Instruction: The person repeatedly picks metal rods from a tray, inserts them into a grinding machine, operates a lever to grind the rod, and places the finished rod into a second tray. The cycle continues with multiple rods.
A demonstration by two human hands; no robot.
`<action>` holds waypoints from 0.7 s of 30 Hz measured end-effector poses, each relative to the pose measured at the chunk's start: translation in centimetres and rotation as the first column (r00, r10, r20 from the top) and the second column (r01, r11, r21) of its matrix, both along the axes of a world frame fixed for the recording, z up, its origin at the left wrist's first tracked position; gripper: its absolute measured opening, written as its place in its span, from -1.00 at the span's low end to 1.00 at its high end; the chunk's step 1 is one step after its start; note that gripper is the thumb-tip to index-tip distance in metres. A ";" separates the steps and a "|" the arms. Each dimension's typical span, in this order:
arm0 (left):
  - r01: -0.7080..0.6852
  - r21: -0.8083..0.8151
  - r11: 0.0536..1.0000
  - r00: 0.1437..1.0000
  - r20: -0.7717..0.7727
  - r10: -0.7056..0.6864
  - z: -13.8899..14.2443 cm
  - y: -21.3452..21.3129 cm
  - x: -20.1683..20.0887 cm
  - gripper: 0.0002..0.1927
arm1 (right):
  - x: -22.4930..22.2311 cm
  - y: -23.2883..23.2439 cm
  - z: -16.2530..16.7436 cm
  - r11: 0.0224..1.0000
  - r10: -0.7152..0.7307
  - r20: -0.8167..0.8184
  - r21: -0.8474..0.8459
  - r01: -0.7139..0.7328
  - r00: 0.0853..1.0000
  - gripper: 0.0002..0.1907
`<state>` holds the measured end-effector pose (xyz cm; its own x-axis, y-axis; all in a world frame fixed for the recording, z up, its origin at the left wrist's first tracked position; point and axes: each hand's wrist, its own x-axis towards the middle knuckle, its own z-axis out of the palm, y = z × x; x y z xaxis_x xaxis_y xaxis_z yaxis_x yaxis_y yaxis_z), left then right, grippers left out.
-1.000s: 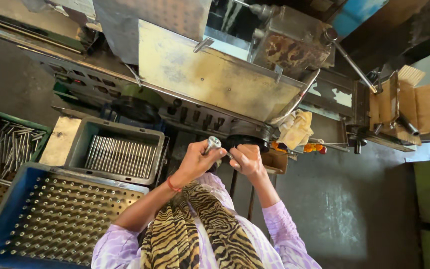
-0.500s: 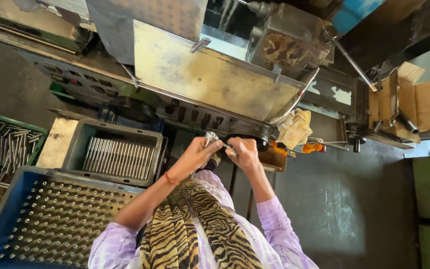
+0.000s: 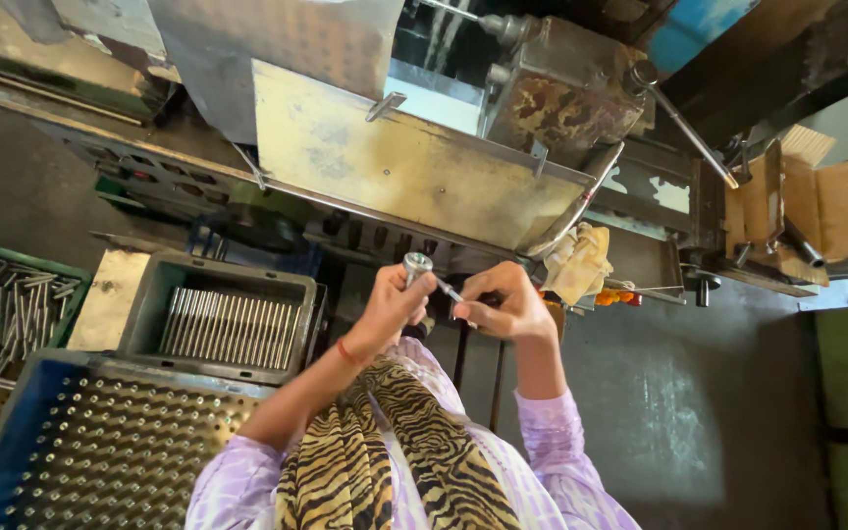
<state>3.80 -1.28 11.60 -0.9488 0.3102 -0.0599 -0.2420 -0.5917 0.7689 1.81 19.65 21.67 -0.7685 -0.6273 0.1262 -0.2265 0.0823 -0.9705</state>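
— What step are you on?

— Fitting, I'd judge. My left hand is closed around a small metal cylinder, held up in front of the machine. My right hand pinches a thin pin whose tip meets it.

— And next?

— Probably lining the pin up straight; both grips need to be steady.

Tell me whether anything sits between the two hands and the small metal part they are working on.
Nothing visible does. The left hand already holds the small metal cylinder by its lower end, and the right hand grips a thin metal pin that reaches up to it. Only open air shows between the hands, above the machine's dark front.
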 end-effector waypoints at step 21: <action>-0.024 -0.453 0.891 0.979 -0.191 -0.071 2.1 7.3 -15.2 -0.72 | -12.4 9.1 -10.3 0.851 -0.282 0.322 -0.351 0.390 0.904 -0.77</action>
<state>-11.37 6.02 13.73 -0.9484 0.3168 -0.0118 -0.0677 -0.1660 0.9838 -10.63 28.78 11.35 -0.9616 -0.2615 0.0839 -0.0028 -0.2960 -0.9552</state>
